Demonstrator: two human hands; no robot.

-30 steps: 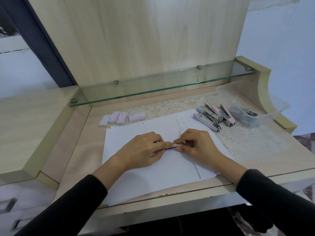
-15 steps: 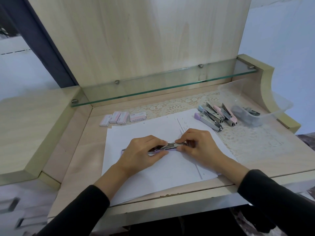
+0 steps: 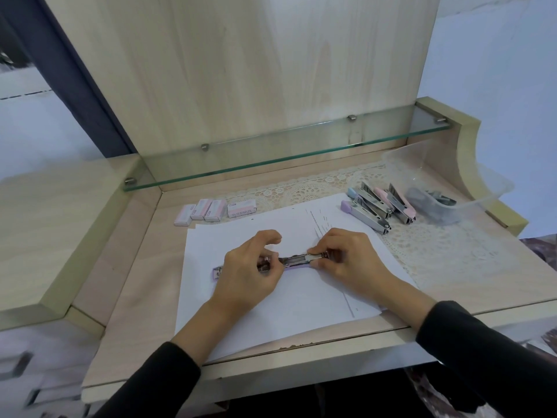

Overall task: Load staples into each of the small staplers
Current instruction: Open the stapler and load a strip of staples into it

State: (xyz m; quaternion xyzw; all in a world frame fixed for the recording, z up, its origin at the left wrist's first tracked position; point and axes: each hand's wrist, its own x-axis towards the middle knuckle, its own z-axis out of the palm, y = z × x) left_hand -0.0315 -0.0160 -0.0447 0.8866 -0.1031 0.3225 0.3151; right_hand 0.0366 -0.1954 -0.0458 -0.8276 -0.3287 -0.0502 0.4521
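Staple boxes (image 3: 211, 210) at the desk's (image 3: 129, 282) back left, left hand (image 3: 247, 270) fingers curled around the middle of an opened lilac stapler (image 3: 294, 260) flat on white paper (image 3: 271, 315), right hand (image 3: 346, 260) pinching its right end, more staplers (image 3: 367, 211) beside a clear tub (image 3: 488, 182).

We see a pale wood-grain counter (image 3: 126, 297) with a stack of white paper sheets (image 3: 271, 315) lying at its centre. At two o'clock a cream lace mat (image 3: 437, 251) reaches out from under the paper. A clear plastic tub (image 3: 491, 188) sits at one o'clock. A long green-edged glass shelf (image 3: 271, 165) runs across at twelve, below a tall light wooden back panel (image 3: 241, 70).
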